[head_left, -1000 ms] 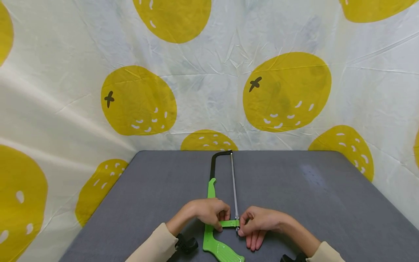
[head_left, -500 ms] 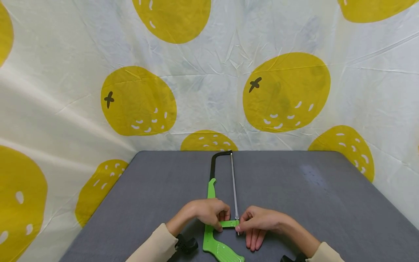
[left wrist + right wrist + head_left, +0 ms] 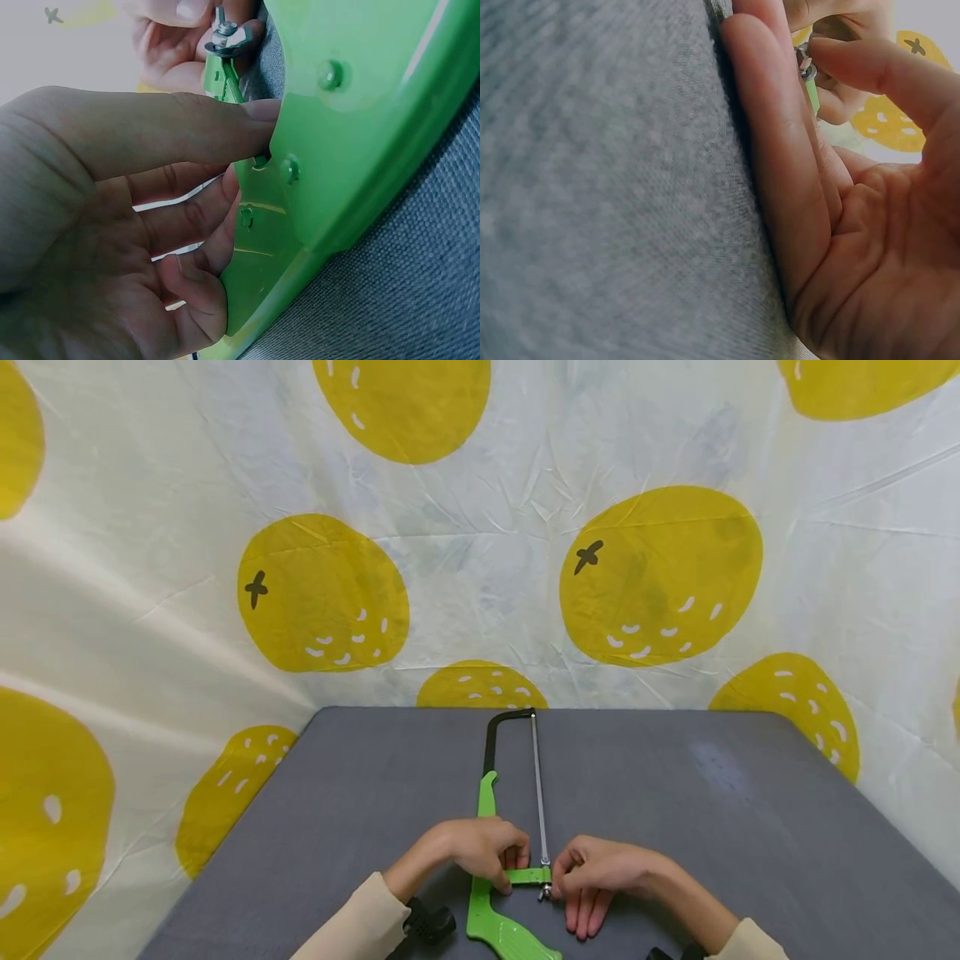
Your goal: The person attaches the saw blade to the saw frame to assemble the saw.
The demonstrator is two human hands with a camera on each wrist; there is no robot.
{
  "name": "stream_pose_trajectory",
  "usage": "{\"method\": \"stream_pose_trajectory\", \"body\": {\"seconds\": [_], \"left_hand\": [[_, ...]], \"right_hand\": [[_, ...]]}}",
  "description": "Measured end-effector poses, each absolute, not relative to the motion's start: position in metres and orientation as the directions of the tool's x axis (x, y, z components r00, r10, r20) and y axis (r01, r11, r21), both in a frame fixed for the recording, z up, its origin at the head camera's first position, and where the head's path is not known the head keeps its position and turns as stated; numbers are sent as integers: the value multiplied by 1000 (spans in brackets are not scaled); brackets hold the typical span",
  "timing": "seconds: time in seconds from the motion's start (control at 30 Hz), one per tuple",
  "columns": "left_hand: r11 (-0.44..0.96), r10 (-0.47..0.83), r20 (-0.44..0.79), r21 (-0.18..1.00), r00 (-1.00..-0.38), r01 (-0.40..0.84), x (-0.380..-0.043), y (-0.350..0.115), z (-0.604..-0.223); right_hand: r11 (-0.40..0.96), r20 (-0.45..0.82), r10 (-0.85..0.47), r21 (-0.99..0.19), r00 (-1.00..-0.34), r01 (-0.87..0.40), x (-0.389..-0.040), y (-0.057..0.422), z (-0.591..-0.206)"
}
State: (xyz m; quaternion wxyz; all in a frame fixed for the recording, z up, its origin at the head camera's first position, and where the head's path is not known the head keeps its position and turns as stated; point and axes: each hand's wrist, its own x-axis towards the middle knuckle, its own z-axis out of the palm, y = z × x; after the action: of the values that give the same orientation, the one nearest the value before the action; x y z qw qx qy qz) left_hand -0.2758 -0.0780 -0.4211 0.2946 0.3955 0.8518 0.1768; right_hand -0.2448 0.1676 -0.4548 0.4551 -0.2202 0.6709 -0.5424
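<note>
A hacksaw (image 3: 480, 906) with a green handle and frame lies on the grey table, its black front arm (image 3: 491, 745) pointing away from me. The thin metal blade (image 3: 539, 793) runs along its right side to a green crosspiece (image 3: 528, 876). My left hand (image 3: 486, 847) grips the green frame beside this crosspiece, thumb pressed against its edge in the left wrist view. At the crosspiece's end is a metal wing nut (image 3: 229, 39) on a threaded bolt. My right hand (image 3: 600, 868) pinches at the wing nut with thumb and index finger, its other fingers stretched along the table.
The grey cloth-covered table (image 3: 375, 777) extends around the saw, with a pale patch (image 3: 718, 766) at the right. A white sheet (image 3: 480, 593) printed with yellow fruit hangs behind and at the sides.
The right thumb and fingertips shift slightly at the wing nut, which shows more openly now. The left hand and hacksaw stay in place. The head view tilts slightly.
</note>
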Motion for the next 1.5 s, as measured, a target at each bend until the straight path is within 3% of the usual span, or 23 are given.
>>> {"method": "stream_pose_trajectory", "body": {"seconds": [0.4, 1.5], "left_hand": [[607, 793, -358, 537, -493, 586, -273, -75, -424], [617, 784, -352, 531, -511, 581, -276, -77, -421]], "right_hand": [[293, -359, -794, -933, -491, 209, -240, 169, -463], [332, -387, -763, -922, -517, 200, -245, 165, -454]]}}
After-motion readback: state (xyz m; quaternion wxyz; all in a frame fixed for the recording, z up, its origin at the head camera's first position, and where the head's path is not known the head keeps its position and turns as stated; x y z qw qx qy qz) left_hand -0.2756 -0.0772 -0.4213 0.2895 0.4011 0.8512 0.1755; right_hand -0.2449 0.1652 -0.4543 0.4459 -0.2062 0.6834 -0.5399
